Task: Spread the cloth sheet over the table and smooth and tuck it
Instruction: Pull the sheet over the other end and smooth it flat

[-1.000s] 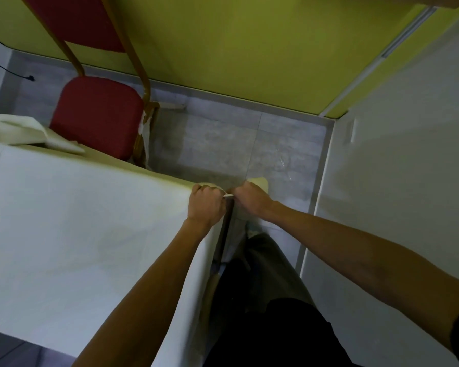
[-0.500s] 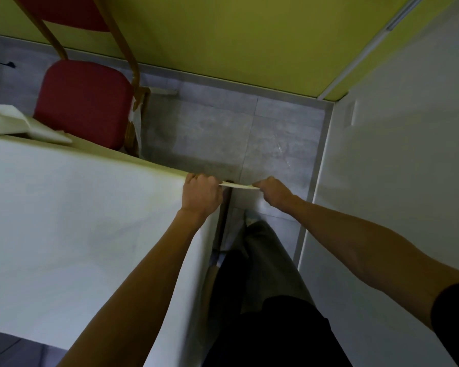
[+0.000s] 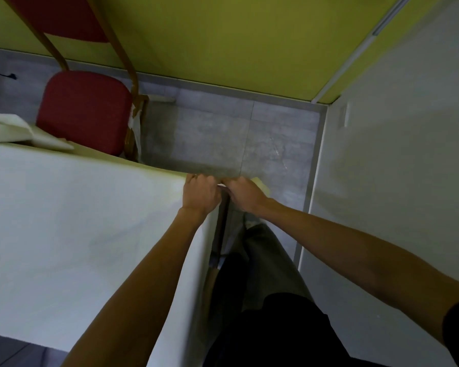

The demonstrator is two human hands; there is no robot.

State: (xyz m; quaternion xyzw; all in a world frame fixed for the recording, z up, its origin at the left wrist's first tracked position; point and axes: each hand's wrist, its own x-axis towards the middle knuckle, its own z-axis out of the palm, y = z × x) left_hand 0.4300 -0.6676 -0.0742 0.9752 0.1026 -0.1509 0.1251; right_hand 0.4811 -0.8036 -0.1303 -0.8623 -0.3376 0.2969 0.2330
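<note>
Since half a second ago your right hand [image 3: 245,194] has come back in. It was out to the right with a strip of cloth stretched taut between the hands; now it sits knuckle to knuckle with your left hand [image 3: 200,193] at the far right corner of the table [image 3: 222,229]. The stretch is gone and the corner flap [image 3: 263,182] is bunched just past the right hand.

My read: the pull-out is done and you're on the fold or tuck at this corner. The tuck isn't finished, since the flap still sticks out over the floor [image 3: 223,139].

Fingers: the left ones are curled over the corner, gripping the cloth sheet [image 3: 77,221] at its edge. The right ones are curled and pinching the flap; their tips are hidden behind the hand.

Position: the sheet lies flat over the table top, left of and below both hands, mostly smooth.

Orientation: the far edge runs from the corner leftward past the red chair [image 3: 85,112] and out of view. The side edge runs from the corner back toward you, draping over the table side. Both leave the frame, so I can't tell which is the long axis. The worked corner points away from you and to the right.
</note>
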